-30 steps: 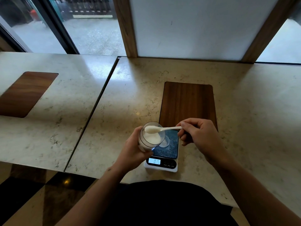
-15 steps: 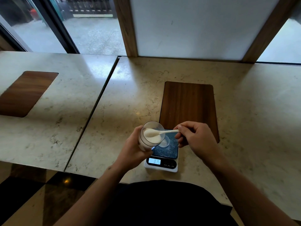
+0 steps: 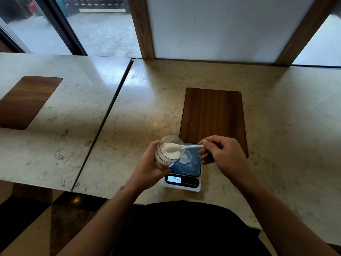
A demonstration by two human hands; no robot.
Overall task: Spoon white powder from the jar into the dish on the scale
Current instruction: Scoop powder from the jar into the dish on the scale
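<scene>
My left hand point(image 3: 147, 168) grips a clear jar point(image 3: 167, 156) of white powder, tilted with its mouth toward the right, just left of the scale. My right hand point(image 3: 220, 154) pinches the handle of a white spoon point(image 3: 186, 147) whose bowl lies in the jar's mouth, heaped with powder. A small clear dish point(image 3: 186, 157) sits on the dark platform of the white digital scale point(image 3: 181, 183), partly hidden behind the jar's rim. The scale's lit display shows digits.
A dark wooden inlay point(image 3: 213, 119) lies in the marble tabletop point(image 3: 276, 117) just behind the scale. A second marble table point(image 3: 64, 111) with its own wooden inlay point(image 3: 25, 102) adjoins on the left. Windows and a white panel stand along the far edge.
The spoon's bowl has sunk a little deeper into the jar's mouth, and my right hand has shifted slightly left. The jar and scale stay put.
</scene>
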